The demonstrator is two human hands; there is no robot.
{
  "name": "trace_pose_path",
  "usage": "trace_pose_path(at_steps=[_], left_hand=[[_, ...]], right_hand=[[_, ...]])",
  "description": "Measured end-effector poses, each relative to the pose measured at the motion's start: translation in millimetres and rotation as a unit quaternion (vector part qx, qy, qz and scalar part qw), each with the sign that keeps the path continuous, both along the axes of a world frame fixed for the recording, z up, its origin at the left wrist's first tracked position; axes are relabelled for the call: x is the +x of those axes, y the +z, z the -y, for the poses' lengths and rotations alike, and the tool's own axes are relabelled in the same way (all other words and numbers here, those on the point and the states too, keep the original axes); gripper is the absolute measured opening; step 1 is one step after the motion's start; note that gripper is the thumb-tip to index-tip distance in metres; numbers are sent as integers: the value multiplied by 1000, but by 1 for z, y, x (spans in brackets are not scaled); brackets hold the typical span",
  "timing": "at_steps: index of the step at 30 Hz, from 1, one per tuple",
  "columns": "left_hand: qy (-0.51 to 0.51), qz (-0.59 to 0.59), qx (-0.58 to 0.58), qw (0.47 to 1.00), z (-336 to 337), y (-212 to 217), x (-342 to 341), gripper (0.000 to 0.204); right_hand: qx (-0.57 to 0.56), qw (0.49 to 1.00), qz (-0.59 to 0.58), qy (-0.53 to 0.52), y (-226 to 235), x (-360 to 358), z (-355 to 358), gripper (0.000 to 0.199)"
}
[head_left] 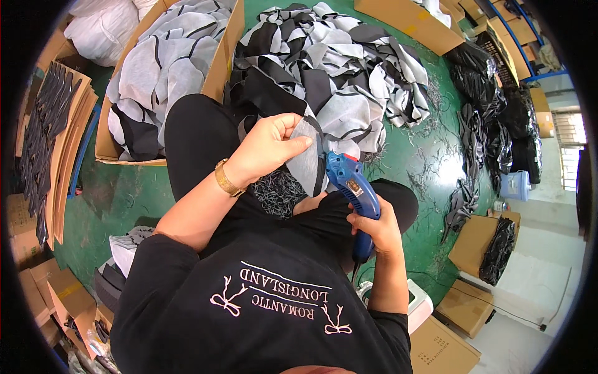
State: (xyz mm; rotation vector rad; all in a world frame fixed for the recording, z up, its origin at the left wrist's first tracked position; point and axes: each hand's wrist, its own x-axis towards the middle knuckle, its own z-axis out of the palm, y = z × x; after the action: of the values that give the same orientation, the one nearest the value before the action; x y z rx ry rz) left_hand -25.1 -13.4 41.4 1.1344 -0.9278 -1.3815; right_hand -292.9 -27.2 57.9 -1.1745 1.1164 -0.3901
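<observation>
Glossy green floor (436, 153), strewn with thin dark clippings (408, 140), runs beneath a crowded workroom. At far left, brown cardboard sheets (75, 134) lean in a stack, their corrugated edges showing, with limp black strips (51, 106) over them. Next comes an open cardboard carton (229, 53), straight-walled, heaped with soft, heathered grey cloth panels (146, 78) crossed by smooth black bands. Toward the middle, the left hand (271, 144), with a gold-toned watch (228, 179) at its wrist, pinches the top of a grey fabric piece (304, 174) between thumb and fingers; that piece hangs above the lap, leaf-shaped and edged in black. Behind it spreads a crumpled mound of grey and black cutouts (336, 59). At the piece's right edge sits the head of a handheld electric cutter (358, 190), its curved blue plastic body marked with red; the right hand (381, 225) has its fingers wrapped around the handle. Farther right lie wrinkled, shiny black plastic bags (476, 78), then a rounded pale-blue bucket (516, 186) beside the white wall (541, 232)
</observation>
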Motion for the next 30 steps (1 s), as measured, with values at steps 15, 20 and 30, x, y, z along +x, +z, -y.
trace_pose_path(at_steps=[15, 20, 30], left_hand=[[-112, 169, 14, 979, -1, 27, 6, 10], [-189, 286, -33, 939, 5, 16, 13, 19], [-61, 107, 98, 987, 6, 17, 33, 31]], right_hand=[[7, 999, -13, 34, 1, -8, 9, 32], [14, 999, 9, 31, -2, -1, 15, 34], [16, 976, 183, -118, -19, 1, 43, 36]])
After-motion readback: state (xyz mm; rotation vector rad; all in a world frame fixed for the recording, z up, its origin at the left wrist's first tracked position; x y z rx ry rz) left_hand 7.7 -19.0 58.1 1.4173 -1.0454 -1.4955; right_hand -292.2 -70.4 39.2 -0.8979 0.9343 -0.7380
